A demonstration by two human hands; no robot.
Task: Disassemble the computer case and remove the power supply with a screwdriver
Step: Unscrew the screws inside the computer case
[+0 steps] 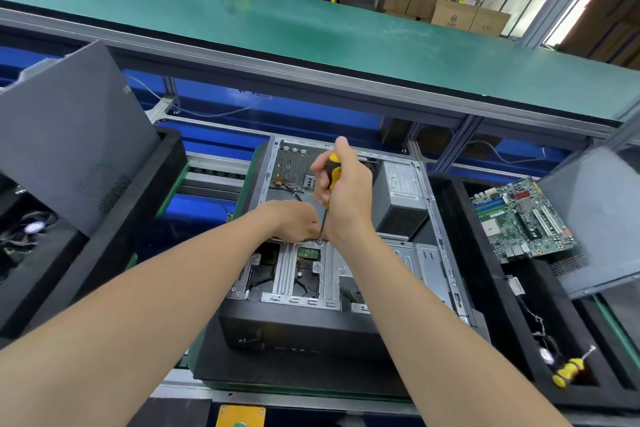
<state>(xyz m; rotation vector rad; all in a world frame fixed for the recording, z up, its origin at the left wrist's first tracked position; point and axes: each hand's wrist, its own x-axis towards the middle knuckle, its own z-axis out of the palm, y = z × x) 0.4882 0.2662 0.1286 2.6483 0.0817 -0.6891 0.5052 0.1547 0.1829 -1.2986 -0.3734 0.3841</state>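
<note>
At the far left a grey side panel (72,135) is leaned upright in a black tray (138,218), evidently parked there so that the opened side of the computer case (448,253) is left free for work. The case is laid flat on the bench, its black front towards the person, so that screws can be met from straight above. The left hand (294,220) is rested on the far edge of the metal drive cage (291,274), its fingers bent down beside the tool's tip, seemingly to steady it; whether anything is pinched cannot be told. The screwdriver (333,170) is held nearly upright, its yellow handle wrapped tightly by the right hand (346,191), the tip set on a screw at the cage's edge. Just to the right, the power supply (401,194) is seated in the far right corner of the case, close against the walls, so open room for lifting it is judged to lie upward and towards the bare floor at its left. Further right, a motherboard (523,218) and a spare screwdriver (568,373) are kept in a second tray (491,305), clear of the work.
</note>
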